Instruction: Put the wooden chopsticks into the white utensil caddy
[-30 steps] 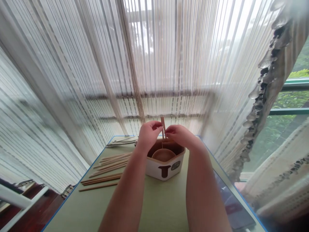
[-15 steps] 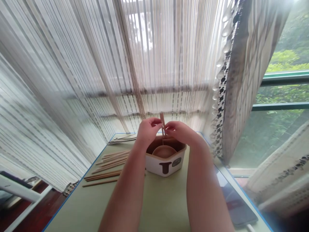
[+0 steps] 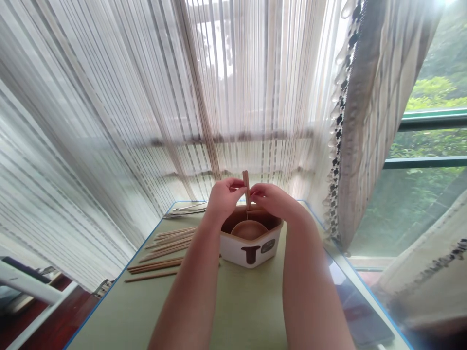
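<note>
A pair of wooden chopsticks [image 3: 245, 179] stands nearly upright over the back of a white and brown container [image 3: 237, 250]. My left hand [image 3: 224, 198] closes its fingertips on them from the left. From the right, the fingers of my right hand [image 3: 272, 198] are bent in a pinch against the same pair. The lower ends reach down to the container's inner divider; whether they touch bottom is hidden. A rounded brown inner wall [image 3: 250, 228] shows at the container's front.
Left of the container lie light wooden chopsticks [image 3: 170, 239], darker brown ones [image 3: 156, 264] and thin metallic-looking sticks [image 3: 186, 211]. A dark phone [image 3: 370, 316] rests at the table's right edge. Sheer curtains [image 3: 146, 97] hang behind the green table [image 3: 248, 306].
The two chopsticks, slightly apart at an angle before, now stand close together side by side. Both hands have stayed almost in place, and the view has shifted slightly.
</note>
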Motion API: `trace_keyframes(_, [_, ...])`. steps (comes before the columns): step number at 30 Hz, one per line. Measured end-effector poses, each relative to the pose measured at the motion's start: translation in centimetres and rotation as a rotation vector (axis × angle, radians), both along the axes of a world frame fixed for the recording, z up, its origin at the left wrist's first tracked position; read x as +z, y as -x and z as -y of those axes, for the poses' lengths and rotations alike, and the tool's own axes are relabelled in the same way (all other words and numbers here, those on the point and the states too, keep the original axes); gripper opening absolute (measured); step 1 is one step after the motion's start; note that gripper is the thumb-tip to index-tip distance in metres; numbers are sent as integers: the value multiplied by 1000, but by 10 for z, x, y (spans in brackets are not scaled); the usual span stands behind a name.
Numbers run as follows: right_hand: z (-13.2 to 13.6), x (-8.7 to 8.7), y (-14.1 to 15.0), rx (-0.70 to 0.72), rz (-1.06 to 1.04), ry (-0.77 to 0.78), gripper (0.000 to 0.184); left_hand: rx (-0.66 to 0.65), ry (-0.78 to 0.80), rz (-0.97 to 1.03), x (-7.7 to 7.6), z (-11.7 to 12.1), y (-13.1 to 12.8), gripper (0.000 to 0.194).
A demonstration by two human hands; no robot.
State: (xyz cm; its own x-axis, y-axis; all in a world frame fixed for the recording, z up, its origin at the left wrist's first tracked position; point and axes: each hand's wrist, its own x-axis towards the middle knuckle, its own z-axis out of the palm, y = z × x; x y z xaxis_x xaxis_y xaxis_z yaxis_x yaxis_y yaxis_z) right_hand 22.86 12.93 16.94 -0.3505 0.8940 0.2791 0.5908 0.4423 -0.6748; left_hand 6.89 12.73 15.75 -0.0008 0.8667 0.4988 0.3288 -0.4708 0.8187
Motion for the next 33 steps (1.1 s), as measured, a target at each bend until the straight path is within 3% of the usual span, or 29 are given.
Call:
trace_keyframes(13, [-3,-5,-2,15,-25,54,14,62,15,-25,9,10,-2,17])
trace_keyframes(17, [1,-1,-5,18,-46,79,20,63,6,-62,11,11,-1,17])
trace_keyframes(24, [9,9,-7,-19,-28,37,26,181,-84,-133,17,18,5,19])
trace_keyframes(28, [19,17,-4,-28,-2,-16,25,244,-166,-86,32,35,6,21])
trace_keyframes(33, [41,32,1,-4,-3,-126,18,372,-262,-13,51,74,17,21])
